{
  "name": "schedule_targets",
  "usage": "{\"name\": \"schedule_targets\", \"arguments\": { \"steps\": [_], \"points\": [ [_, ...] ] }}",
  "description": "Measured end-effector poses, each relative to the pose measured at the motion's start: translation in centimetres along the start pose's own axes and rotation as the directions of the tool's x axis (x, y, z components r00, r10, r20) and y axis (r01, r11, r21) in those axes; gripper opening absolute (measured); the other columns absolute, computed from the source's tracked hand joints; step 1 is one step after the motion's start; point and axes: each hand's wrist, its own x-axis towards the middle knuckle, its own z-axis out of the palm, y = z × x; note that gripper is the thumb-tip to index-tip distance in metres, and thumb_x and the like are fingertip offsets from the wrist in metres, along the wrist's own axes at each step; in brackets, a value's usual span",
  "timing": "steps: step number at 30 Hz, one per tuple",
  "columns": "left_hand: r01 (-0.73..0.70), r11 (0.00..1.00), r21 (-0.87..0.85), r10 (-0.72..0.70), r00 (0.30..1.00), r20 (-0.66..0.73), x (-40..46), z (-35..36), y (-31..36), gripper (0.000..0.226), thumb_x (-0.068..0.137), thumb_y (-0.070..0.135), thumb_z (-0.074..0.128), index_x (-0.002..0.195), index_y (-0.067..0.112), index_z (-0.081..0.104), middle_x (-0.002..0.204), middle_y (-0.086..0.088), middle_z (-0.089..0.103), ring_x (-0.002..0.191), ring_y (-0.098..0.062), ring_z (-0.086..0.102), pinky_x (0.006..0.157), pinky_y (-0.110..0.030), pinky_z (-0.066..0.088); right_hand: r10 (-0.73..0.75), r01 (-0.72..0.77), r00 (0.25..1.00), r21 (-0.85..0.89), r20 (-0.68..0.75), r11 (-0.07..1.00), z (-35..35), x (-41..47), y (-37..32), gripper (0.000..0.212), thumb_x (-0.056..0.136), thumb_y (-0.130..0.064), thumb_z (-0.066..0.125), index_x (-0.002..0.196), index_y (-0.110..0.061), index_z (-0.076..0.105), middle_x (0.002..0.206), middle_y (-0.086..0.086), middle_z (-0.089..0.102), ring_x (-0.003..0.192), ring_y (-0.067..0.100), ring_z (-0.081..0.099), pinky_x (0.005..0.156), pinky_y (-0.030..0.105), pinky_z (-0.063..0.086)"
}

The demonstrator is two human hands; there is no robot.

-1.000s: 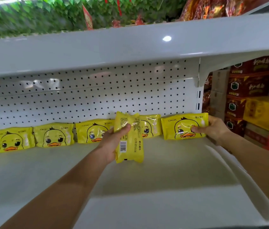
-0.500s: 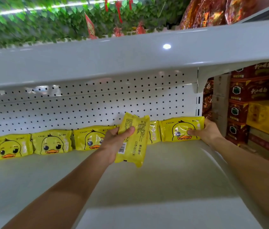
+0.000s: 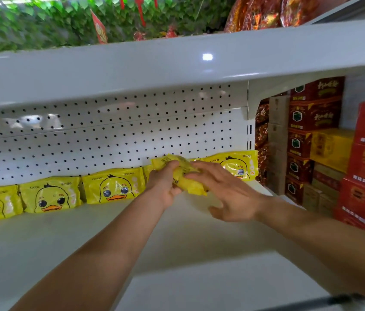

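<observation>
My left hand grips a yellow duck-print pack, held tilted above the white shelf near the pegboard back. My right hand lies beside it with fingers spread and nearly straight, fingertips touching the pack's right side. A row of the same yellow packs leans against the pegboard: one at the far right, one left of my hands, two more further left. Part of another pack is hidden behind my hands.
A white upper shelf overhangs close above. The perforated back panel closes the rear. Red and yellow cartons are stacked to the right past the shelf end. Green foliage and red snack bags show above.
My right hand let go of the far-right pack and moved left to the held pack. My left hand carried that pack back and to the right, closer to the row.
</observation>
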Motion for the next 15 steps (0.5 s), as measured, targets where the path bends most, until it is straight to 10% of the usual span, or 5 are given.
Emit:
{"name": "schedule_targets", "arguments": {
  "steps": [2,5,9,15],
  "points": [
    [0.015,0.998,-0.058,-0.014,1.000,0.020,-0.4,0.4,0.1,0.044,0.090,0.031,0.067,0.123,0.005,0.055,0.113,-0.016,0.066,0.088,-0.027,0.067,0.059,-0.037,0.057,0.017,-0.011,0.993,0.047,-0.116,0.999,0.3,0.2,-0.9,0.078,0.072,-0.021,0.073,0.138,-0.025,0.032,0.144,0.001,0.030,0.130,0.021,0.036,0.106,0.031,0.037],
    [0.029,0.995,-0.096,-0.028,1.000,0.014,-0.9,0.1,0.5,0.054,0.093,0.058,0.049,0.122,0.013,0.049,0.112,-0.009,0.056,0.101,-0.029,0.062,0.074,-0.045,0.058,0.418,-0.201,0.833,0.504,-0.363,0.840,-0.9,1.0,-1.3,0.029,0.088,-0.020,0.067,0.109,-0.013,0.049,0.100,0.006,0.053,0.088,0.009,0.054,0.077,0.026,0.050],
    [-0.110,0.982,0.154,0.125,0.987,-0.096,-0.2,-0.9,0.3,0.057,0.091,0.064,0.044,0.127,0.020,0.047,0.111,0.001,0.053,0.094,-0.017,0.055,0.080,-0.037,0.052,0.766,-0.259,0.626,0.887,-0.147,0.382,-2.1,1.4,-0.2,0.024,0.095,-0.019,0.058,0.086,0.002,0.054,0.072,0.010,0.046,0.069,0.018,0.043,0.068,0.035,0.043],
    [-0.217,0.965,0.147,0.220,0.975,-0.006,0.0,-1.1,-0.2,0.032,0.095,0.046,0.055,0.104,0.019,0.069,0.102,-0.005,0.073,0.092,-0.022,0.068,0.085,-0.040,0.056,0.821,-0.256,0.571,0.954,0.017,0.158,-1.5,0.6,1.4,0.030,0.098,-0.022,0.052,0.090,0.005,0.061,0.077,0.014,0.047,0.071,0.026,0.045,0.059,0.032,0.053]
  ]
}}
